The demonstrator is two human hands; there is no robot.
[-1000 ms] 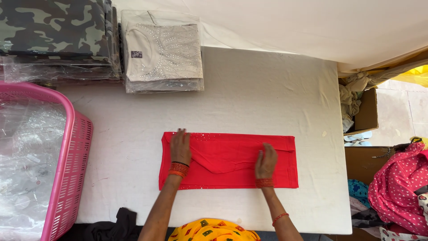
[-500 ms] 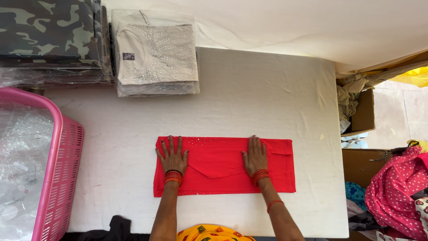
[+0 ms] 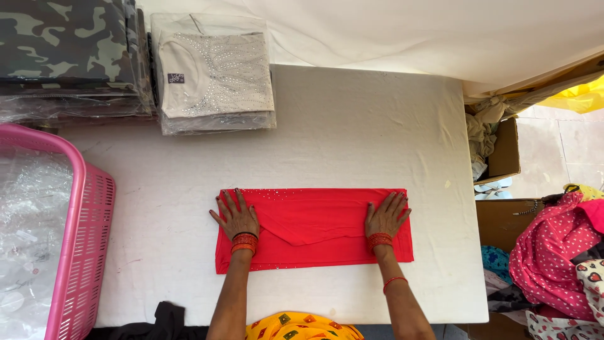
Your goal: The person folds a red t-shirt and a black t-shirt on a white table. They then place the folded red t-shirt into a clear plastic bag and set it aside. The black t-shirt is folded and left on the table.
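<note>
White table (image 3: 352, 126) bears a folded red garment (image 3: 314, 230); both hands, left (image 3: 236, 216) and right (image 3: 385, 216), press flat, fingers spread, on its ends.

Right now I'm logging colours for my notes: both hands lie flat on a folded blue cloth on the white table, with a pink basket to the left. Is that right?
Not quite: the cloth is red, not blue, as the head view shows. The left hand and right hand do lie flat on it, on the white table, with the pink basket to the left.

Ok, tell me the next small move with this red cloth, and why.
Probably fold one end over to the other: the red garment already lies as a flat, smoothed strip, with the left hand and right hand pressed flat near its two ends.
</note>
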